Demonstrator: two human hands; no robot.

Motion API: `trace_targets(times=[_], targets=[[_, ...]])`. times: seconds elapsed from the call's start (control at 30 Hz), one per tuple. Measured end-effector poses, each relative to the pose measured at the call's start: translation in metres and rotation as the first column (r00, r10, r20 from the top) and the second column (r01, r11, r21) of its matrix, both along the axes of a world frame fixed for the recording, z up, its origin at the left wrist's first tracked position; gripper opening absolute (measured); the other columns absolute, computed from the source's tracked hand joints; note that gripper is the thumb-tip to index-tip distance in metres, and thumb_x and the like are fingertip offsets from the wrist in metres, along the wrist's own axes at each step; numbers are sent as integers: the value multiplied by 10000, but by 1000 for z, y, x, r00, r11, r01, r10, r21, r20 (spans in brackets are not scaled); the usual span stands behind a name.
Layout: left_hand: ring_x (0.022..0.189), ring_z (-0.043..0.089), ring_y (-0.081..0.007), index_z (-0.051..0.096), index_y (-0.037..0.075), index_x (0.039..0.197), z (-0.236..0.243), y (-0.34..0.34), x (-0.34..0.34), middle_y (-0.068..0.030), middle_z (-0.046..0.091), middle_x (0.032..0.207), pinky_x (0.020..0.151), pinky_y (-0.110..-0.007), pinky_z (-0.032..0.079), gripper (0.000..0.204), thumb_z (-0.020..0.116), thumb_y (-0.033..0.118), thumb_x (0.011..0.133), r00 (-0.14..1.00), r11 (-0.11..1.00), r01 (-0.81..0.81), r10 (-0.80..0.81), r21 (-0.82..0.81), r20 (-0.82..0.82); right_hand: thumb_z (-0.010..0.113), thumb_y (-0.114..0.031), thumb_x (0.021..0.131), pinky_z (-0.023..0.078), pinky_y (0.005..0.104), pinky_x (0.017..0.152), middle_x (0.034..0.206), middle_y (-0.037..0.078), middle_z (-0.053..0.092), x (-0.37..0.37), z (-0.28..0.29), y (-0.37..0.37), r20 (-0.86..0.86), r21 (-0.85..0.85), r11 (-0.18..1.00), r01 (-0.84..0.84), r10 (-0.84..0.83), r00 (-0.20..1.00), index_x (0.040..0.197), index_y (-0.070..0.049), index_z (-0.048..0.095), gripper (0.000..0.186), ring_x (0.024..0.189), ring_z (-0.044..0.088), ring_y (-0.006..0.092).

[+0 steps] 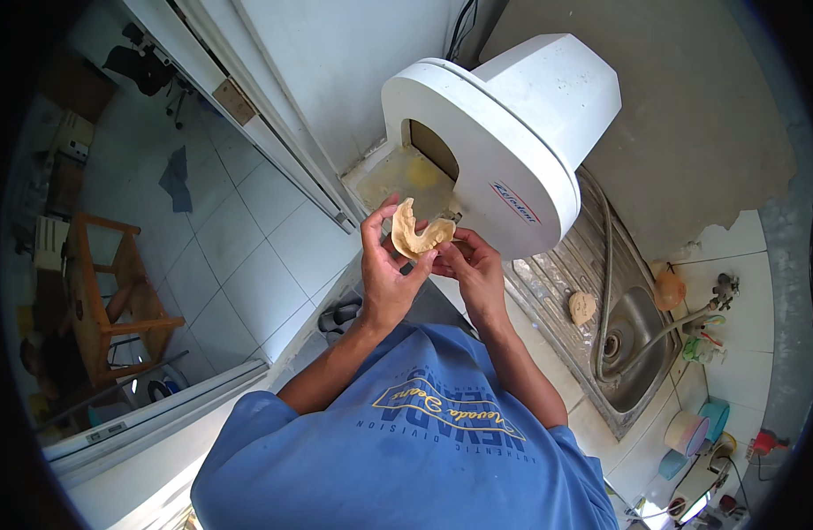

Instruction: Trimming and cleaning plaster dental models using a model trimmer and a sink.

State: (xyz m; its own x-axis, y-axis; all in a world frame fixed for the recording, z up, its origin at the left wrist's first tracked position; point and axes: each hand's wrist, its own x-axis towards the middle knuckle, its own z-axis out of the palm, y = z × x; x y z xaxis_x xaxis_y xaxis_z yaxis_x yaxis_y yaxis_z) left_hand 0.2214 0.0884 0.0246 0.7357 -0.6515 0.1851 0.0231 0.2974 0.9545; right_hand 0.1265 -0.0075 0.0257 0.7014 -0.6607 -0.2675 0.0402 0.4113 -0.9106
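Observation:
Between my two hands is a cream-yellow dental plaster model (409, 235), shaped like a horseshoe arch, held up before my chest. My left hand (387, 281) grips its left side, with the thumb along the lower edge and the fingers behind. On the right end, the thumb and fingers of my right hand (476, 272) pinch the model. Just beyond it stands a white model trimmer (486, 141) with a rounded front plate, a dark opening and a wet, yellow-stained work table (384, 184). The fingers behind the model are partly hidden.
Right of the trimmer is a steel sink (641, 331) with a ribbed drainboard (548, 278). A second plaster piece (582, 307) and a grey hose (606, 265) lie there. Tubs (687, 433) stand at the lower right. Past a door frame at left are a wooden stool (115, 331) and a seated person.

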Motion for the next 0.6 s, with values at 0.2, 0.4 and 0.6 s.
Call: trace_targets(times=[0.2,0.4,0.6], targets=[[1102,565,-219,386,37,1332,7,2,101,-130,420,1299,903,-333,550,706,757,-46,738,917,916,274,-340,294,206,593,-116,936,570,261,633,889,160,684,59,-1,-4,-181,-45,977,207,-212,960,1124,109,574,294,707,684,172],[980,620,-242,649,82,1094,-7,-12,150,-124,493,1219,800,-314,566,466,831,45,667,643,826,280,-540,489,543,622,-130,913,541,262,583,809,141,694,87,-10,2,-302,-257,900,353,-422,855,1038,70,622,236,659,679,169],[1061,540,-340,689,105,1023,-20,-39,155,-144,499,1287,882,-424,495,339,790,84,700,575,908,254,-418,332,703,630,-90,885,536,286,654,868,133,700,95,-8,12,-414,-413,843,344,-511,753,1119,15,656,258,714,680,156]])
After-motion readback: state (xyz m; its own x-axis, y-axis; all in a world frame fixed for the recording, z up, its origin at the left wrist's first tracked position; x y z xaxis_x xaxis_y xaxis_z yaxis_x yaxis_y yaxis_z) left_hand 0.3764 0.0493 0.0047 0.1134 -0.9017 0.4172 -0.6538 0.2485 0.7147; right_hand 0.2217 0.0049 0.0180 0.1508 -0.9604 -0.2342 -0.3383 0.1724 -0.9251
